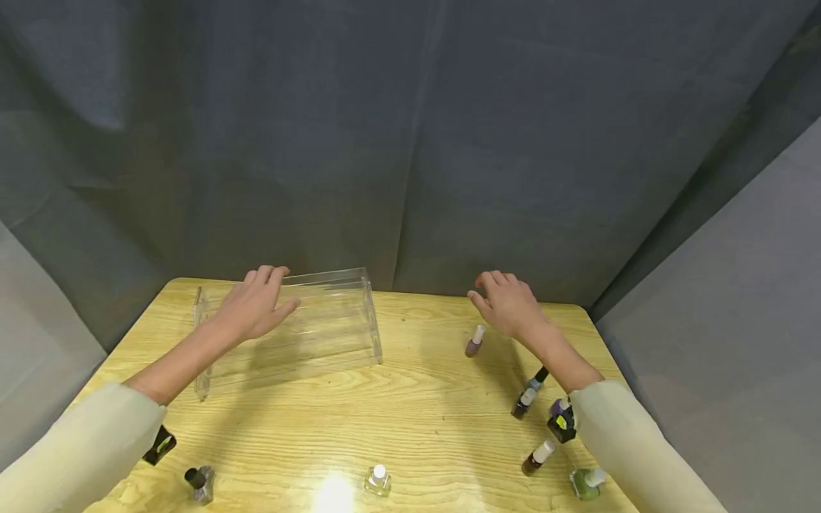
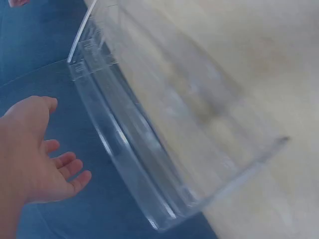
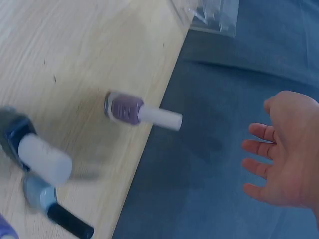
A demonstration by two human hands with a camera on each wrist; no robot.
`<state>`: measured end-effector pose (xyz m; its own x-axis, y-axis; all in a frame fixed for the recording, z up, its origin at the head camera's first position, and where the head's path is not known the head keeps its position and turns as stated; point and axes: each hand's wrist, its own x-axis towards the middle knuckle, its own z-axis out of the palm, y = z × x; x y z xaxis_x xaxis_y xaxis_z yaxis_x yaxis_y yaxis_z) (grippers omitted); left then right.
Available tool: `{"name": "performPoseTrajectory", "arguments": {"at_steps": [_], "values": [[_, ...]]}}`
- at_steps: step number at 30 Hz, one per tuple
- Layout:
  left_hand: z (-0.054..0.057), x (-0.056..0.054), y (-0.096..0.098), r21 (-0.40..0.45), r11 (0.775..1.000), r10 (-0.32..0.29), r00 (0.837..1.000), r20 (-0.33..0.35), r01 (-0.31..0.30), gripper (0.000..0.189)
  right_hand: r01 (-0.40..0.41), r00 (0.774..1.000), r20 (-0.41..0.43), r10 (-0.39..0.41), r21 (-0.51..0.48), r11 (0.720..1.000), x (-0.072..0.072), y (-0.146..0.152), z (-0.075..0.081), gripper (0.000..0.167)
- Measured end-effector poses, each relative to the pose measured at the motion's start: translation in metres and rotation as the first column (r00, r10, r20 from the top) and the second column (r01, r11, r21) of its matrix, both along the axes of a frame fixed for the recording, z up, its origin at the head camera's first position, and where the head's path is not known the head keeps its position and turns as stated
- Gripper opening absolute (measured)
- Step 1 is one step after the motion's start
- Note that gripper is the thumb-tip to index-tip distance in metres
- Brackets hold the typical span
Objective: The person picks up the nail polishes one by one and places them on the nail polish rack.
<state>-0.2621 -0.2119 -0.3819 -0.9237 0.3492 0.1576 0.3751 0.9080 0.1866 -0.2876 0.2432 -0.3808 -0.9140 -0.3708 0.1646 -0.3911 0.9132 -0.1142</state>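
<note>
A clear acrylic tiered rack [image 1: 321, 320] stands at the back left of the table. Over it hovers my left hand [image 1: 253, 303], fingers relaxed and thumb apart; the left wrist view shows this hand [image 2: 45, 154] beside the rack [image 2: 134, 134], holding nothing. My right hand [image 1: 509, 303] hangs in the air at the back right, its fingers loosely bent around nothing. Nearest to it is a mauve nail polish bottle [image 1: 474, 342] with a white cap, upright on the table. In the right wrist view that bottle [image 3: 127, 108] stands apart from the right hand [image 3: 284, 154].
By the right forearm stand several nail polish bottles, among them a dark one [image 1: 522, 405], a dark red one [image 1: 534, 462] and a green one [image 1: 584, 484]. A pale yellow bottle [image 1: 378, 482] is front centre, a grey one [image 1: 204, 484] front left. Curtains [image 1: 410, 142] hang behind the wooden table [image 1: 410, 399].
</note>
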Motion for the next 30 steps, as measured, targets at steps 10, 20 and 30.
{"name": "performPoseTrajectory", "arguments": {"at_steps": [10, 20, 30], "values": [[-0.030, 0.040, -0.046, -0.006, 0.998, 0.063, 0.998, -0.031, -0.063, 0.059, -0.077, 0.997, 0.015, 0.077, 0.043, 0.996, 0.011, -0.039, -0.007, 0.025], [-0.050, 0.071, -0.082, 0.015, 0.991, 0.134, 0.991, -0.025, -0.134, 0.045, -0.151, 0.987, 0.059, 0.147, 0.067, 0.986, 0.012, -0.065, -0.030, 0.025], [-0.069, 0.089, -0.096, 0.007, 0.976, 0.216, 0.972, -0.088, -0.216, 0.041, -0.175, 0.982, 0.082, 0.169, 0.078, 0.981, 0.017, -0.092, -0.054, 0.025]]}}
